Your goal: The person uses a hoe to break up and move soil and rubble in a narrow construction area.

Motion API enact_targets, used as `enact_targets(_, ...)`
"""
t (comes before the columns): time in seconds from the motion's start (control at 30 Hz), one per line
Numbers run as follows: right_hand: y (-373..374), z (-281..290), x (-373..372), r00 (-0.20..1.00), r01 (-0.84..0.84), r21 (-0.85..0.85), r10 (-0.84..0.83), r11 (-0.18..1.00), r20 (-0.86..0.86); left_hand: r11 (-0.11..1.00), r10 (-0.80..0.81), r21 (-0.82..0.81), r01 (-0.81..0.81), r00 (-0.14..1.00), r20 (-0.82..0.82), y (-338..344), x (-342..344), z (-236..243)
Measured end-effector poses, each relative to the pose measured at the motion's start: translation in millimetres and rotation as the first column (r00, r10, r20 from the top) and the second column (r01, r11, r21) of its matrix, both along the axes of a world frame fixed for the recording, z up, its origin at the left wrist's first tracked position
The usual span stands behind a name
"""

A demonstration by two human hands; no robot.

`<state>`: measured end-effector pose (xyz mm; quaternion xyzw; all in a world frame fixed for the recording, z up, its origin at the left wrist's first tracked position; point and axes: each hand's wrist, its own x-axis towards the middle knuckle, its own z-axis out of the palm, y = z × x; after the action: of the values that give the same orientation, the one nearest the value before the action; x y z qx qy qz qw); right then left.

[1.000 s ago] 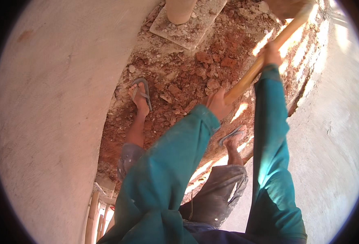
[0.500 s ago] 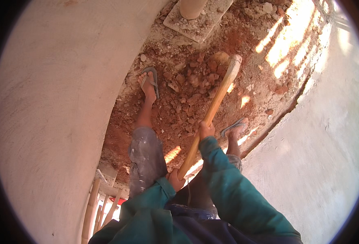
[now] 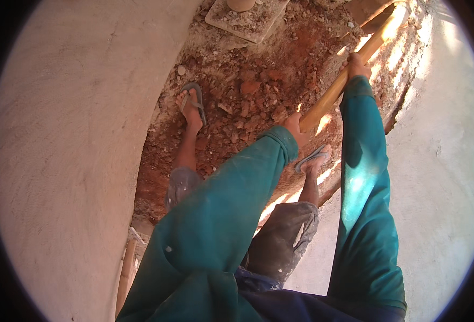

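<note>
A long-handled hoe [image 3: 331, 97] slants up to the far right, its pale wooden handle in both my hands. My left hand [image 3: 297, 130] is closed round the lower end of the handle. Farther up, my right hand [image 3: 357, 68] is wrapped round the shaft. The broad, brownish head [image 3: 375, 17] shows at the top right and is partly cut off by the picture's edge. Loose red soil and rubble [image 3: 247, 102] lie below and left of the hoe, between my feet.
A smooth plastered wall [image 3: 70, 150] rises on the left, and another pale wall [image 3: 435, 214] curves along the right. At the far side a round post [image 3: 240, 4] stands on a square slab [image 3: 221, 22]. My sandalled feet [image 3: 192, 104] are on the soil. Bamboo poles [image 3: 125, 273] lean at the lower left.
Both hands have swung the hoe up and to the far right, away from my body. Its head has come into view at the top right.
</note>
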<state>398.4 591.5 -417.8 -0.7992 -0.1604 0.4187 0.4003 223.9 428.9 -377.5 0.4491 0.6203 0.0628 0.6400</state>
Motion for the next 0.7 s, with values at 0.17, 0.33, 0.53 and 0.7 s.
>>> enact_targets(0.17,-138,-101,12,0.965,-0.157,-0.356,0.22,0.921,0.144,0.973,0.013,-0.229,-0.026,0.998,-0.059,-121,-5,7)
enact_targets(0.33,-217,-47,-130,0.98,-0.052,-0.376,-0.024,0.925,-0.195,0.944,-0.115,-0.327,0.042,0.972,-0.207,-195,-113,78)
enact_targets(0.53,-237,81,-204,0.899,0.058,-0.472,-0.251,0.88,-0.359,0.904,-0.333,-0.356,0.237,0.912,-0.239,-153,-216,192)
enact_targets(0.7,-292,142,-284,0.721,0.184,-0.581,-0.511,0.793,-0.469,0.865,-0.502,-0.217,0.452,0.793,-0.345,-203,-347,200)
